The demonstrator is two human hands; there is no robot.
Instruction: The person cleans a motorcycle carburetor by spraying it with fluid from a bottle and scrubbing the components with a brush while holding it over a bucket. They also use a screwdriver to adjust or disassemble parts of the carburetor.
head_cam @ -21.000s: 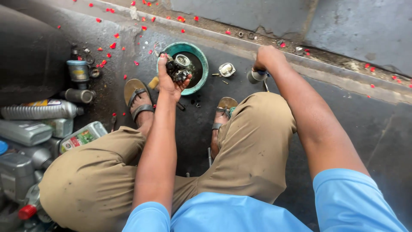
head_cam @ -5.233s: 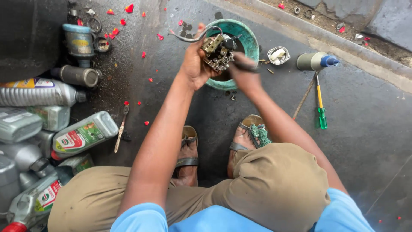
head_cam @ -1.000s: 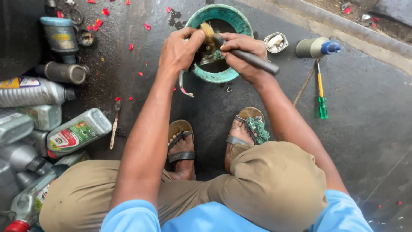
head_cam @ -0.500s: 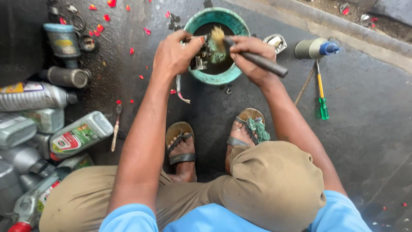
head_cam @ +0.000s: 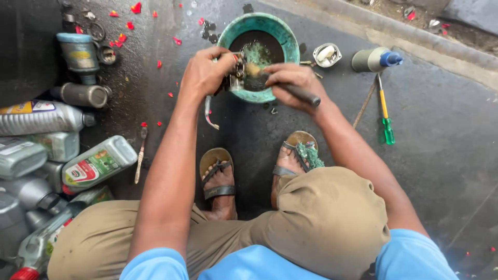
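Observation:
My left hand [head_cam: 205, 72] grips a small dirty metal engine part [head_cam: 234, 78] over the near rim of a green bowl [head_cam: 284, 35] of dark liquid. A wire [head_cam: 209, 115] hangs from the part. My right hand [head_cam: 291, 83] holds a brush with a black handle [head_cam: 303, 94]; its bristles [head_cam: 253, 69] touch the part. I am squatting, with both sandalled feet [head_cam: 219, 179] below the bowl.
Several oil bottles and cans [head_cam: 93, 165] lie at the left. A small metal cup [head_cam: 327, 53], a grey can with a blue cap [head_cam: 374, 59] and a yellow-green screwdriver [head_cam: 384, 113] are right of the bowl. A thin tool [head_cam: 139, 155] lies beside the bottles. Red petals dot the dark floor.
Both hands have shifted slightly lower over the bowl's near rim, and the brush tip has moved down against the part. The view has drifted a little.

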